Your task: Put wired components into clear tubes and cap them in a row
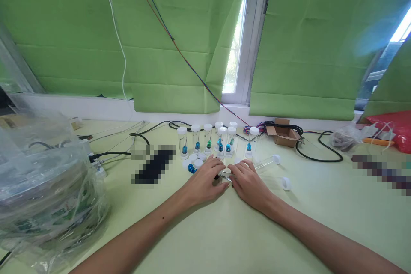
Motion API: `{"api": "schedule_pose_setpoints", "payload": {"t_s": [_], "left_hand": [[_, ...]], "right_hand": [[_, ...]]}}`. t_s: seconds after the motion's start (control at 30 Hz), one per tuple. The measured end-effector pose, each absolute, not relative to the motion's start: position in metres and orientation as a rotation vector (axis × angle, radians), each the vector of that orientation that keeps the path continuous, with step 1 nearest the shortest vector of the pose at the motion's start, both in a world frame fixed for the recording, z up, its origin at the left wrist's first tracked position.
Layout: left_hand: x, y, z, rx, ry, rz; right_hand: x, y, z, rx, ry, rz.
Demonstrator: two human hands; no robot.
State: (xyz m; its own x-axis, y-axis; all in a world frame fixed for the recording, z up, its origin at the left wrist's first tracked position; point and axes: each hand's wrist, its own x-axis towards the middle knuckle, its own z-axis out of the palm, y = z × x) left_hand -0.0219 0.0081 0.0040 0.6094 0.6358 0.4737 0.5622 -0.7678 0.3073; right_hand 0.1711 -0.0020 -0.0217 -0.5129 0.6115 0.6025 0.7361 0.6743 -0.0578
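My left hand (208, 180) and my right hand (248, 183) meet low over the table, fingers curled toward each other. Between the fingertips shows a thin, shiny, curved piece (226, 176), with a dark bit by the left fingers; its kind is too small to make out. Beyond the hands stand several clear tubes (208, 139) with white caps, each containing a small blue or green piece on a stem. Blue beadlike pieces (192, 168) and loose white caps (198, 163) lie left of my left hand. To the right, a clear tube (268, 162) lies on its side, its white end pointing away.
Another white cap or tube end (286, 183) lies nearer on the right. Behind are an open cardboard box (285, 137) and black cables (321, 159). A large plastic-wrapped bundle (48, 197) fills the left side. Green blinds (180, 72) hang behind the table.
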Motion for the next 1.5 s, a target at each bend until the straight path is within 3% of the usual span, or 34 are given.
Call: {"api": "schedule_pose_setpoints", "payload": {"t_s": [1.13,1.33,1.5], "left_hand": [[-0.034,0.018,0.007,2.721,1.112,0.84],[-0.039,0.024,0.017,2.705,1.307,1.055],[-0.046,0.028,0.021,2.697,1.422,0.957]], "right_hand": [[0.168,-0.004,-0.019,-1.01,-2.33,-0.105],[0.168,-0.003,-0.02,-1.018,-2.321,-0.105],[0.168,-0.003,-0.02,-1.005,-2.311,-0.108]]}}
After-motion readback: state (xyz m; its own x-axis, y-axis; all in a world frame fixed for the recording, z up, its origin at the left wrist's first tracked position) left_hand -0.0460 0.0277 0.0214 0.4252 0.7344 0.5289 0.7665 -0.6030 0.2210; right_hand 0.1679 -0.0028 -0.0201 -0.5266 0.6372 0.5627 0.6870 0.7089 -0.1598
